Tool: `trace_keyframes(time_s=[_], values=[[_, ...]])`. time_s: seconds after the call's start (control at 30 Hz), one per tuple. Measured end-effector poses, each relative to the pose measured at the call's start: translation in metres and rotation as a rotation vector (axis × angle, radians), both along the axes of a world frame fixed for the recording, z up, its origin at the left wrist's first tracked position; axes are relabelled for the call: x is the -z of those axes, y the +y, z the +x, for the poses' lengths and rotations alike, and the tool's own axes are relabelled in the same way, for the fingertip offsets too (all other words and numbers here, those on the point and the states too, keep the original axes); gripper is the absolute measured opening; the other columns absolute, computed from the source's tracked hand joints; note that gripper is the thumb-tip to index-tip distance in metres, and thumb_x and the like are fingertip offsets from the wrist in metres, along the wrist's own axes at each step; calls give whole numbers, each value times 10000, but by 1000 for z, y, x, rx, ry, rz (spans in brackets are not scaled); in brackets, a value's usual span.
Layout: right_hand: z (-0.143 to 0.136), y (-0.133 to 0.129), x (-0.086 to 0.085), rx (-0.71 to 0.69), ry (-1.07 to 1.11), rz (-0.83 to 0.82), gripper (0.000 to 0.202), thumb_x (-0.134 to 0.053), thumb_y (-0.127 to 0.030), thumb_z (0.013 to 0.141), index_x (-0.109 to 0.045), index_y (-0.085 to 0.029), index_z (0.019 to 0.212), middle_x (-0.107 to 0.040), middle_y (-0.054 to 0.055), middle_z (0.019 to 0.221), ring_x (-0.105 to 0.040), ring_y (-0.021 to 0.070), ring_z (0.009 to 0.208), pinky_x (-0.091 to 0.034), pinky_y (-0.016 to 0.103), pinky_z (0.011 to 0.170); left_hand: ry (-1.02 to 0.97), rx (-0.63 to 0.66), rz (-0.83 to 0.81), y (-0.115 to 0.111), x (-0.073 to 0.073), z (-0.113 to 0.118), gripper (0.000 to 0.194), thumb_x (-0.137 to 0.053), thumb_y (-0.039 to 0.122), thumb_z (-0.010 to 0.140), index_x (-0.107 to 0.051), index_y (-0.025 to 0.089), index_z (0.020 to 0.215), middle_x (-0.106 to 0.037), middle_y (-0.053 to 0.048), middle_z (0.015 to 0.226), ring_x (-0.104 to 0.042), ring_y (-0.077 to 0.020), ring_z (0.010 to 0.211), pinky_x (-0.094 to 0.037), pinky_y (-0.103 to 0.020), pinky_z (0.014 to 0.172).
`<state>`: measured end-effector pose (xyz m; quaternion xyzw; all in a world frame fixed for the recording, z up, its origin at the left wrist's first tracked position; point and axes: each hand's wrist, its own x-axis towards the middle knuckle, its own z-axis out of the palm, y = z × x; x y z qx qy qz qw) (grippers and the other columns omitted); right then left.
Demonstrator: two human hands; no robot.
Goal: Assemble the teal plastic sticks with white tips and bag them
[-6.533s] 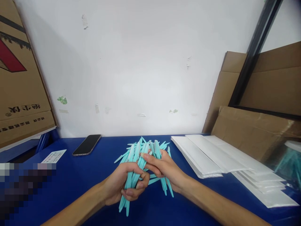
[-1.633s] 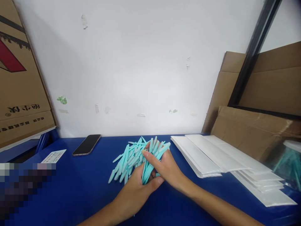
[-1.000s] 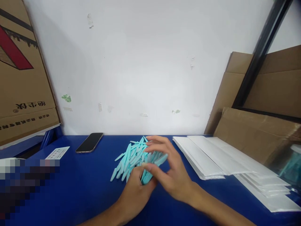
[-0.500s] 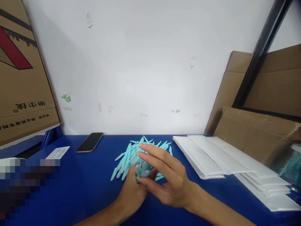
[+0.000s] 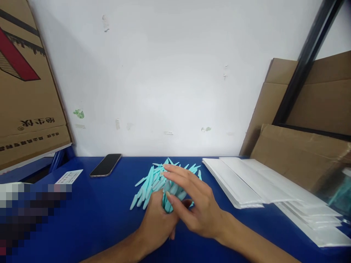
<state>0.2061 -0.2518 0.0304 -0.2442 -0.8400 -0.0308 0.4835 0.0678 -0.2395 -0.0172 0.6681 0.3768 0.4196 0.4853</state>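
Note:
My left hand is closed round a bundle of slim teal plastic sticks, each with a rounded handle end. Over the bundle's near side and top, my right hand is cupped, its fingers stretched out and its thumb apart from them, touching or very near the sticks. Its palm side partly hides the bundle. Behind both hands, a loose pile of the same teal sticks lies on the blue table, pointing in several directions.
White flat sleeves are stacked on the right, beside a cardboard box. A phone and a printed card lie on the left. A large carton stands far left. A white wall rises behind the table.
My right thumb has moved up and slightly right along the bundle. The bundle in my left hand now stands more upright, with more of its sticks showing.

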Motion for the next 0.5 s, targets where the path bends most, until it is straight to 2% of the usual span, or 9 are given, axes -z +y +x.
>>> trace_keyframes(time_s=[0.13,0.23,0.33,0.43,0.5], values=[[-2,0,3,-24,-32,35,526,-533,-82,891,-466,-191,1402,-522,89,1435,-476,207,1336,-458,398,1100,47,-45,20,2,3,-1,281,-591,257,722,-495,175,471,-464,34,361,-455,-92,325,-327,-187,356],[-1,3,7,2,-11,-17,520,-548,-107,893,-474,-186,1401,-528,88,1431,-496,201,1318,-467,378,1091,73,-2,26,5,6,0,315,-564,255,752,-497,170,456,-502,11,384,-494,-99,368,-364,-194,404],[1,6,8,20,17,-57,503,-556,-137,904,-482,-195,1398,-548,83,1409,-518,195,1295,-477,369,1079,103,98,-39,6,6,1,406,-495,312,830,-450,188,446,-447,22,335,-440,-89,308,-329,-197,375],[3,6,6,6,-1,-39,484,-558,-139,902,-497,-184,1380,-556,97,1394,-524,201,1286,-482,374,1067,73,83,-52,5,3,2,417,-505,402,851,-441,199,492,-379,50,336,-370,-82,294,-264,-201,338],[2,4,3,-25,-37,25,476,-552,-104,884,-514,-161,1355,-567,116,1375,-529,203,1279,-488,368,1055,-19,61,29,2,0,1,346,-577,403,821,-514,180,564,-478,27,450,-449,-98,415,-341,-206,402]])
